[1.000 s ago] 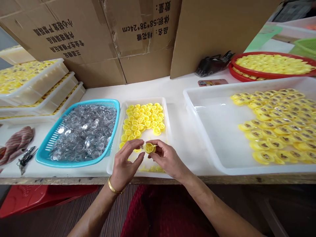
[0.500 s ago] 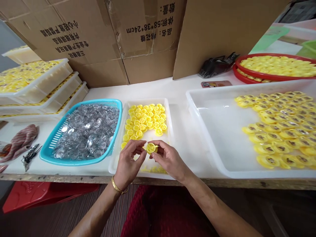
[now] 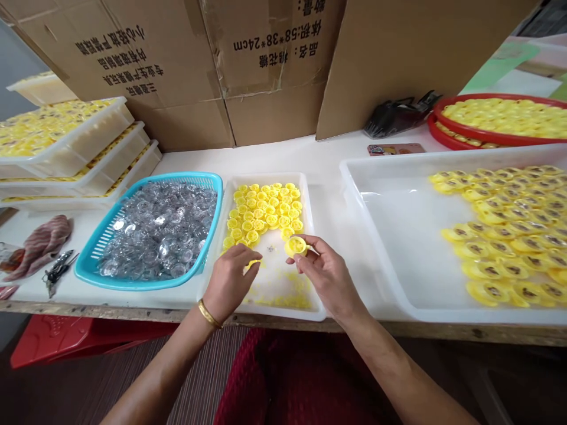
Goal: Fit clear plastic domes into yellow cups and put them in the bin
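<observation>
My right hand (image 3: 326,273) pinches a small round yellow cap (image 3: 295,245) over the small white tray (image 3: 310,295). My left hand (image 3: 231,280) is curled beside it over the same tray, fingertips pressed on a yellow piece (image 3: 251,262) that I can only partly see. Several yellow caps (image 3: 266,211) lie in rows at the tray's far end. A turquoise basket (image 3: 86,268) of clear plastic discs stands just left of the tray.
A large white tray (image 3: 385,236) with several finished yellow pieces sits to the right. Red round trays (image 3: 443,139) of yellow pieces stand behind it. Stacked white trays (image 3: 110,147) are at the left, cardboard boxes (image 3: 248,65) at the back, and a cloth and keys (image 3: 48,260) at the far left.
My two hands have drawn apart: the right one moved right and away with the yellow cap, and the left one dropped to the tray.
</observation>
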The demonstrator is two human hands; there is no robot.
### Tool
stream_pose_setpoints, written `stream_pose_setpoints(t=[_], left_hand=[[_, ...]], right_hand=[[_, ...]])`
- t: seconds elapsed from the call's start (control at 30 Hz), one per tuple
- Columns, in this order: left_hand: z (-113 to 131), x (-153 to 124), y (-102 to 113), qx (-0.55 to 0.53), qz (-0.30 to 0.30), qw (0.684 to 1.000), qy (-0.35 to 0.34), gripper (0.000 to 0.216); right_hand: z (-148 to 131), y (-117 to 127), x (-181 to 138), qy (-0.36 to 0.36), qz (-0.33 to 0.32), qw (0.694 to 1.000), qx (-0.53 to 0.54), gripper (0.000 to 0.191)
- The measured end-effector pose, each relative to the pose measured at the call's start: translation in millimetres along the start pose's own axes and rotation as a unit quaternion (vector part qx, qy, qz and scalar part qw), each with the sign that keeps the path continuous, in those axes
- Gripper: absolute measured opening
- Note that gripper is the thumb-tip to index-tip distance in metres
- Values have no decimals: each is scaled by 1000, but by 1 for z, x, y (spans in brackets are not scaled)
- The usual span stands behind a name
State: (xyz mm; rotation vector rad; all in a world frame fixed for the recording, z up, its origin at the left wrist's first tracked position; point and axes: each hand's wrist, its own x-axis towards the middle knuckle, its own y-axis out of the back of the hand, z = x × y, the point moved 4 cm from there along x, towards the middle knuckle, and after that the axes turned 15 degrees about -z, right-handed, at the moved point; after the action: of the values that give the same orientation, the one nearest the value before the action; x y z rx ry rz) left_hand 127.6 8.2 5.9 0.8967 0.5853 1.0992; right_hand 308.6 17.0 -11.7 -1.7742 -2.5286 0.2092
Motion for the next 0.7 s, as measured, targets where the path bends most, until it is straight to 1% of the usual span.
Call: stream_pose_setpoints(t=[0.07, 0.13, 0.2, 0.3, 0.43, 0.53, 0.57, 0.6, 0.63, 0.67, 0.7], left_hand=[[7, 10, -9, 99, -59, 993, -18, 14], [12, 24, -18, 184, -118, 976, -15, 13], [14, 39, -25, 225, -156, 962, -4, 13], [17, 56, -33, 224, -174, 959, 1, 12], [15, 63, -40, 175, -167, 970, 14, 22], [12, 59, -37, 124, -147, 981, 35, 21], [11, 56, -34, 94, -135, 985, 46, 21], [10, 53, -30, 31, -122, 990, 64, 22], [8, 49, -25, -71, -107, 988, 84, 23], [7, 45, -21, -204, -89, 970, 102, 23], [7, 39, -18, -350, -69, 927, 116, 22]], right_hand=[[-3, 6, 0, 5, 11, 1000, -3, 37], [-4, 11, 0, 4, 20, 1000, -5, 37], [-3, 12, -1, -1, 22, 1000, -7, 38], [-1, 12, -4, -6, 20, 1000, -6, 39], [1, 11, -8, -15, 17, 1000, -8, 38], [1, 11, -9, -8, 8, 1000, -11, 37], [1, 11, -8, -5, 3, 1000, -11, 37], [1, 11, -8, -4, 0, 1000, -10, 38], [2, 11, -8, -3, -2, 1000, -7, 39], [2, 10, -7, -4, -3, 1000, -3, 40], [2, 9, -7, -5, -4, 1000, 2, 41]])
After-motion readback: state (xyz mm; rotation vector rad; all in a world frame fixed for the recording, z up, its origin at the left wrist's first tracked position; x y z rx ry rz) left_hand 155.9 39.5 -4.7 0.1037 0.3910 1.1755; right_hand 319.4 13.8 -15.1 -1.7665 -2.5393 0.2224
